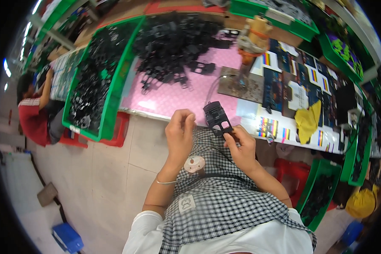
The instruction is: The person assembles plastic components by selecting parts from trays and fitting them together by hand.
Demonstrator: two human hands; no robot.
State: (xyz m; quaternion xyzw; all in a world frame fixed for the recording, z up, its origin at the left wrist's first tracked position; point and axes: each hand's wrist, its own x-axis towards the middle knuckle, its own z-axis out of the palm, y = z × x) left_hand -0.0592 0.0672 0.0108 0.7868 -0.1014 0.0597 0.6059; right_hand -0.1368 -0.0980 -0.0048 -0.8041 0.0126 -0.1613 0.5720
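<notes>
A black plastic frame-like part (218,119) with openings in it is pinched between the thumb and fingers of my right hand (242,149). It is held tilted above my lap, by the near edge of the pink-topped table (152,100). My left hand (180,132) is raised just left of the part and apart from it. Its fingers are curled in with the thumb close to them; whether something small is between them is hidden. Beyond, a large heap of similar black parts (169,46) lies on the pink surface.
A metal plate (230,89) with an upright tool wrapped in tape (255,38) stands right of the heap. A green bin (118,93) of black parts is at left, and a yellow cloth (308,120) lies at right. Another person (34,120) sits far left.
</notes>
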